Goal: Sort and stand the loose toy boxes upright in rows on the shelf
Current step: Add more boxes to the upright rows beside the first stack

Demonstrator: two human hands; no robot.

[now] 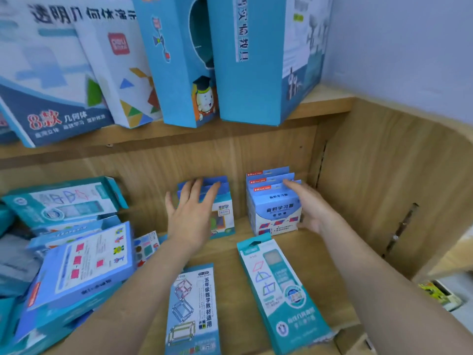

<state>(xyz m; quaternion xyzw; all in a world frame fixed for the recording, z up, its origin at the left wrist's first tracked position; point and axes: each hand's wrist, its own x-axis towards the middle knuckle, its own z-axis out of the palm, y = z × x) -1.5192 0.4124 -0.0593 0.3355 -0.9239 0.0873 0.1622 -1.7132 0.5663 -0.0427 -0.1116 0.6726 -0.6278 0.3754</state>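
Two short rows of small boxes stand upright at the back of the wooden shelf [320, 254]. My left hand [189, 213] lies with spread, straight fingers on the front of the blue boxes [223, 213]. My right hand [311, 210] rests flat against the right side of the white-and-blue boxes [272, 210], fingertips at their top edge. A long teal box [281, 290] and a blue-and-white box [194, 311] lie flat in front. A loose pile of blue boxes [79, 265] and a teal box [64, 201] lie at the left.
The upper shelf [325, 103] carries large tilted boxes [245, 60] that overhang its edge. The wooden side wall [384, 188] closes the shelf on the right. Bare shelf shows between the two upright rows and right of the teal box.
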